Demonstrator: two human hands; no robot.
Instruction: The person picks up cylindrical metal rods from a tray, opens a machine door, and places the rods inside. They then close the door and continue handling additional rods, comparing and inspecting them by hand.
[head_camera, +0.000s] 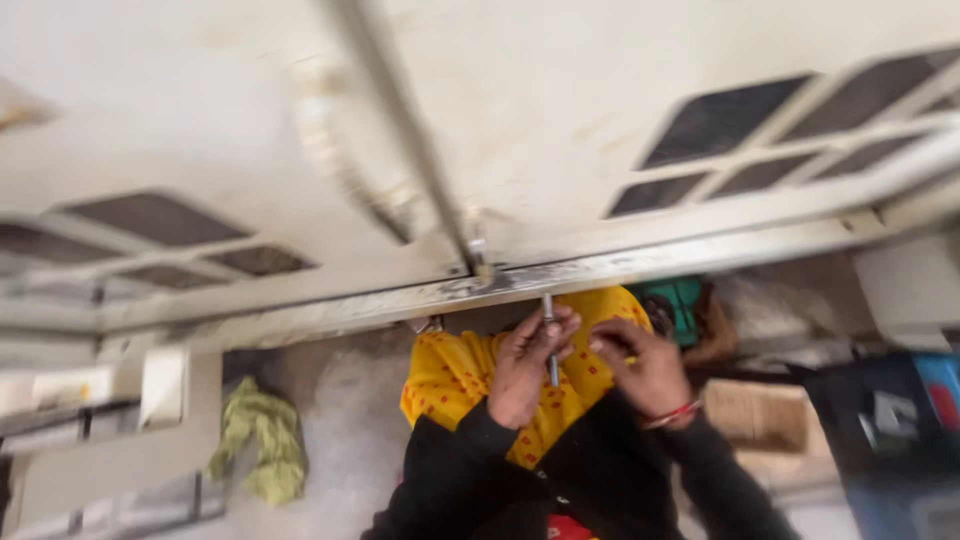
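Metal pin (550, 340) sits upright between your two hands, top end just under the edge of the white metal frame (640, 262), lower end running down past your left palm; left hand (528, 368) has its fingers (556, 326) pinched round the pin's upper part; right hand (640, 368) is just beside it, fingers curled in and the tips near the shaft, touching or not I cannot tell because of blur.

Risks, my read: the grip is fingertips only on a thin smooth rod, so a slip could drop it into your lap or onto the floor; you're working overhead, so the tip could miss whatever it lines up with on the frame and scrape paint; the frame edge looks worn and grimy, may bind.

Materials: pin is slim, straight, grey, bare metal; frame is painted white sheet with dark rectangular vents (715, 120), flat panels, scuffed dark along the lower lip; a long thin bar (400, 110) slants across it, blurred; yellow patterned cloth (450, 375) lies soft behind your hands; crumpled green rag (258, 440) lies on the floor to the left.
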